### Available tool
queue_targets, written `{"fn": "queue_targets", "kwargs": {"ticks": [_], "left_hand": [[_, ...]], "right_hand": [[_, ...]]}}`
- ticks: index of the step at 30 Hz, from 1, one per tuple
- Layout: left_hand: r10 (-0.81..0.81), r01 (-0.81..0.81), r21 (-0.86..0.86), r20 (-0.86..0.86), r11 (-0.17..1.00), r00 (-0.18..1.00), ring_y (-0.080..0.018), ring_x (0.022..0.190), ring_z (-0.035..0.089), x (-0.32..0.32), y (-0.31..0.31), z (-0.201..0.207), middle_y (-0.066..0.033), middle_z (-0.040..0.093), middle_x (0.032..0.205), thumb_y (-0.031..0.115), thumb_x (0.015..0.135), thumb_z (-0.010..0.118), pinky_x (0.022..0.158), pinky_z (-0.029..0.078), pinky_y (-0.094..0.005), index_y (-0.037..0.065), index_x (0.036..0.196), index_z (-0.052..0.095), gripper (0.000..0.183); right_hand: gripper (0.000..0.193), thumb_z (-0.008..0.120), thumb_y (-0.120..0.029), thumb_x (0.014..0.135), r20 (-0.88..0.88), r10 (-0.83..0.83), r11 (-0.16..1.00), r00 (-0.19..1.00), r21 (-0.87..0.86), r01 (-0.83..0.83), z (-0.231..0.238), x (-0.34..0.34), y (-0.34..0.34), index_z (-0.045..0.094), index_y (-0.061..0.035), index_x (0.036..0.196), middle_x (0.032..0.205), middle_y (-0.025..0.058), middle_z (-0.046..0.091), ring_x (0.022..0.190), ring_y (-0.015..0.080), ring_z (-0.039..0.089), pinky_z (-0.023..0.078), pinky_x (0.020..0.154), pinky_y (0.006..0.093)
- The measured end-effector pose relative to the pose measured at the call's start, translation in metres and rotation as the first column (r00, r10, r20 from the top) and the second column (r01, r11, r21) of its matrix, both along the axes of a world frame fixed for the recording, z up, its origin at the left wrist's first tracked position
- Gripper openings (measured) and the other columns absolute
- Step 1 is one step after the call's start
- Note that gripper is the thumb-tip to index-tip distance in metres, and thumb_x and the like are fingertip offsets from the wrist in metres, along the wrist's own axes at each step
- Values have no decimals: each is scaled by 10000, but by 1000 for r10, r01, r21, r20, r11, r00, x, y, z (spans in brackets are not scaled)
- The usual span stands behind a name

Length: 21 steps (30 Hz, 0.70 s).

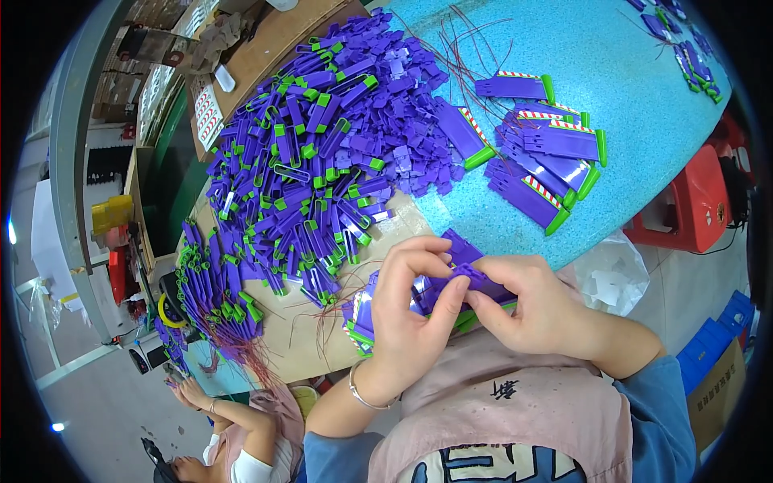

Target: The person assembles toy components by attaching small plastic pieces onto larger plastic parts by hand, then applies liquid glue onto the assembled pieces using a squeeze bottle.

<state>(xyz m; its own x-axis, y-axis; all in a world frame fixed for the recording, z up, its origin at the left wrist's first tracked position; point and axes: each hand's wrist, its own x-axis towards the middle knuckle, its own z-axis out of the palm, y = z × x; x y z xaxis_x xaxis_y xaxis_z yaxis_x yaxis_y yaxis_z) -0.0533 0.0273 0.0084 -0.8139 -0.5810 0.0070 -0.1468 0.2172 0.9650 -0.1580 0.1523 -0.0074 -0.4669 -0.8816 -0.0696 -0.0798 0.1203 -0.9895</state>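
Observation:
Close to my body, at the near edge of the table, my left hand (409, 310) and my right hand (535, 304) meet at a purple plastic part (481, 283). Thumb and fingers of each hand pinch it, and the fingertips hide some of its shape. A green edge shows below it by my right hand. Beside my left wrist lies another purple and green piece with a striped sticker (360, 320). Behind my fingers a further purple piece (460, 245) is partly covered.
A large heap of purple and green plastic parts (314, 169) fills the table's left. Flat purple pieces with striped stickers (564, 143) lie on the blue surface (636, 105). Thin red wires (318, 326) trail nearby. A co-worker (250, 435) sits at lower left; a red stool (684, 205) stands right.

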Motion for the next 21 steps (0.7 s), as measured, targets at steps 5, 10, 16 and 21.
{"fn": "queue_targets", "kwargs": {"ticks": [5, 10, 16, 21], "left_hand": [[-132, 94, 281, 119, 955, 984, -156, 800, 582, 7, -4, -4, -80, 626, 894, 64, 906, 620, 734, 470, -271, -12, 935, 618, 82], [-153, 143, 99, 108, 985, 982, -167, 733, 566, 5, -3, -4, -84, 621, 852, 86, 899, 637, 667, 450, -280, -5, 910, 622, 93], [-219, 251, -154, 198, 956, 956, -304, 829, 542, -4, -15, 0, -138, 587, 888, 93, 904, 583, 743, 428, -373, -2, 911, 579, 96], [-28, 240, -761, 281, 603, 959, -337, 948, 540, -1, -59, -9, -152, 565, 982, 1, 805, 599, 855, 441, -427, 4, 1032, 600, 228]], "right_hand": [[90, 638, -81, 803, -51, -13, 1000, 999, 27, 14, 2, -3, 1, 623, 1, 836, 637, 166, 580, 534, 309, 583, 421, 479, 381], [84, 639, -86, 812, -50, 1, 1000, 999, 8, -1, 2, -5, 3, 623, -4, 805, 610, 154, 563, 507, 295, 570, 409, 462, 378], [161, 694, -153, 808, -246, 65, 997, 967, -29, -74, -1, -22, 4, 631, -22, 878, 815, 153, 607, 786, 304, 603, 463, 726, 401], [294, 680, -48, 777, -660, -275, 949, 699, -70, 307, 11, -72, 5, 617, -32, 1064, 1043, 141, 604, 1038, 341, 551, 408, 935, 407]]}}
